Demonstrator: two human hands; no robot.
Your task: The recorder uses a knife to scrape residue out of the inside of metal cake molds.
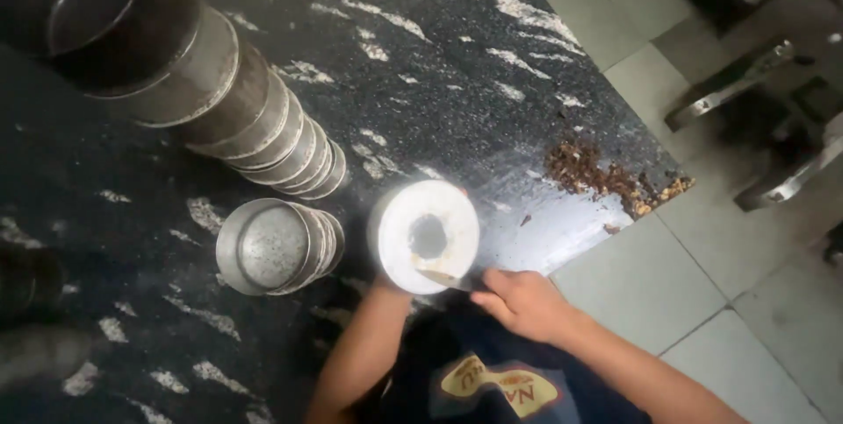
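Tin stacks [263, 134] beside hands — crumbs [606, 180] near edge

Right hand [524, 301] grips a knife [448, 280], blade laid on the rim of a white-lined round tin [428, 235]. Left hand, hidden beneath, supports the tin. Beyond the grip: stacked metal tins [255, 117] and brown crumbs [606, 180] on the dark counter [421, 55].
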